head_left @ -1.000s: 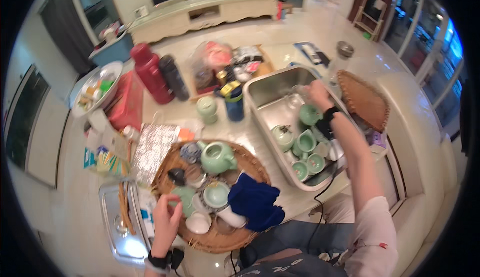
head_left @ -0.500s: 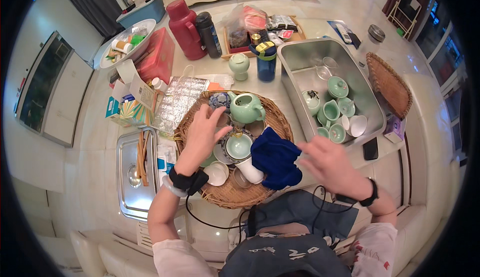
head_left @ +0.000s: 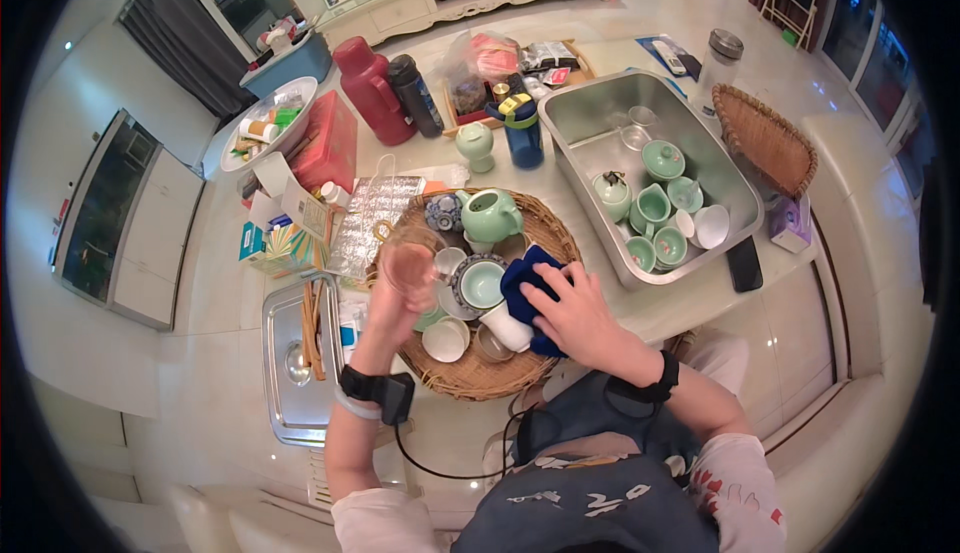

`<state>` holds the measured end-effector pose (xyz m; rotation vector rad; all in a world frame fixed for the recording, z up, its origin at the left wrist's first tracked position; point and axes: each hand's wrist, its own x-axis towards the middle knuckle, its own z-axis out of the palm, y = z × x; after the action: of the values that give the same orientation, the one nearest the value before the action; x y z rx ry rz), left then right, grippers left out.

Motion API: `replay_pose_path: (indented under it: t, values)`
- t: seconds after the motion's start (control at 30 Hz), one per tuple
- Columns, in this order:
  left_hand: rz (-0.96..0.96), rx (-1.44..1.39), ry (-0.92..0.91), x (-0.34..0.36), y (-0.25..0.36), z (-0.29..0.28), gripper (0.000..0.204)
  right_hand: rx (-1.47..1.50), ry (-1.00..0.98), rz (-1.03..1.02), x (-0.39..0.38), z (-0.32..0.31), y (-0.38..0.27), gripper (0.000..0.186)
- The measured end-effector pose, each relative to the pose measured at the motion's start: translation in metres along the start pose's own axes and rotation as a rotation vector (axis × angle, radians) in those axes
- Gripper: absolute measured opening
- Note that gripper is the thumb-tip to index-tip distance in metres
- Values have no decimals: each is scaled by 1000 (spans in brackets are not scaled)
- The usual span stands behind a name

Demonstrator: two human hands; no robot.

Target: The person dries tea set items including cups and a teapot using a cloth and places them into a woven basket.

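Two hands at work: both over the round wicker tray (head_left: 560, 238), which serves as the landmark for everything below.

Steel basin (head_left: 600, 123): biggest piece here, to the right of the wicker tray and just beside it, holding pale green cups and lidded pieces plus a white cup. Rigid, and probably heavy when loaded.

Wicker tray: woven, stiff but light by the look of it; it carries the tea ware in its bowl.

Blue cloth (head_left: 520, 283): lying on the right part of the wicker tray. Soft, floppy, nothing to break. A bunched handful is the sensible hold.

Right hand (head_left: 575, 313): pressed down on the blue cloth, fingers curled into it, gripping the fabric against the tray's contents.

Left hand (head_left: 400, 288): raised above the left edge of the wicker tray, fingers wrapped round the glass cup.

Green teapot (head_left: 490, 215): at the far side of the wicker tray, upright. Glazed ceramic, so likely slick and chippable; handle or body is the safe grip.

Glass cup (head_left: 408, 261): clear, small, held up in the left hand above the tray's left rim. I'd judge it light, smooth and brittle, slippery if wet. Best held round the wall, as the fingers do now, not by the thin lip.

White cups (head_left: 445, 338): small, on the near part of the wicker tray, close under the left hand. Fragile, easily knocked.
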<state>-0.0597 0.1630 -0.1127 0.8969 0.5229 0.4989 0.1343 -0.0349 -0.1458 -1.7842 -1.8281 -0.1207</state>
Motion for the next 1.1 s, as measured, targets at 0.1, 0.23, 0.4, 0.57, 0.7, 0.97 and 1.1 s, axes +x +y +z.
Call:
replay_pose_path:
  t: [0.1,0.23,0.4,0.57,0.7,0.97,1.1]
  values:
    - [-13,-36,-125,-14,-17,22,45,129,36,13,4,3,7,28]
    - [28,134,-58,-19,-37,30,43,445,537,38,22,-26,-22,23]
    - [166,181,130,-17,-63,61,49,150,196,-346,28,-19,-45,52]
    - [711,729,169,-13,-69,66,50,281,220,-264,20,3,-45,49]
    - [657,921,178,-11,-62,65,54,1059,145,300,21,0,-29,36]
    - [195,434,-70,-12,-55,58,41,1687,156,478,26,-3,-4,19]
    - [251,123,8,-14,-73,50,26,1323,233,496,29,7,-2,15]
